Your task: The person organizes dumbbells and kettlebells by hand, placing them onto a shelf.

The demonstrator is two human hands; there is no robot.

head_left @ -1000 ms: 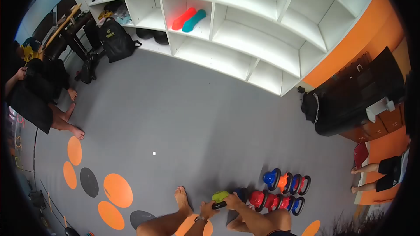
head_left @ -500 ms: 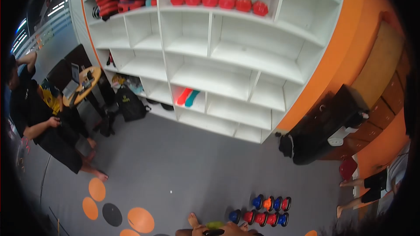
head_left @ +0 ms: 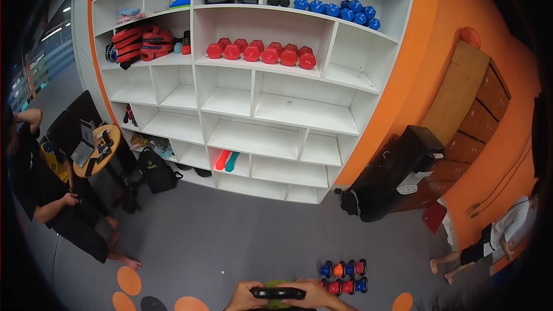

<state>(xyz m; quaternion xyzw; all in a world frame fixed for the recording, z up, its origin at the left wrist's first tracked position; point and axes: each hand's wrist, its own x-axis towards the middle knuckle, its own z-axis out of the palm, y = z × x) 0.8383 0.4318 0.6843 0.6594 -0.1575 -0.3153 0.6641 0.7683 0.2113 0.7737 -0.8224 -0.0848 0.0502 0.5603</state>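
Observation:
At the bottom centre of the head view, both my hands are closed around a yellow-green kettlebell point(head_left: 275, 284) with a black rim that faces me. My left hand point(head_left: 245, 296) grips its left side and my right hand point(head_left: 313, 295) its right side. Part of the kettlebell is hidden by the rim and my fingers. Just beyond my right hand, several blue, red and orange kettlebells point(head_left: 348, 286) stand on the floor in two rows.
A white shelf unit point(head_left: 276, 106) ahead holds red dumbbells point(head_left: 252, 53), blue dumbbells point(head_left: 331, 10) and red pads point(head_left: 155, 43). A person point(head_left: 49, 184) stands at left near a round table point(head_left: 108, 152); another person point(head_left: 501, 227) is at right. A black cabinet point(head_left: 397, 173) stands front right.
My view has tilted upward, showing more upper shelves. My hands and the kettlebell now show more fully, with the black rim facing me. The person at right shows more fully.

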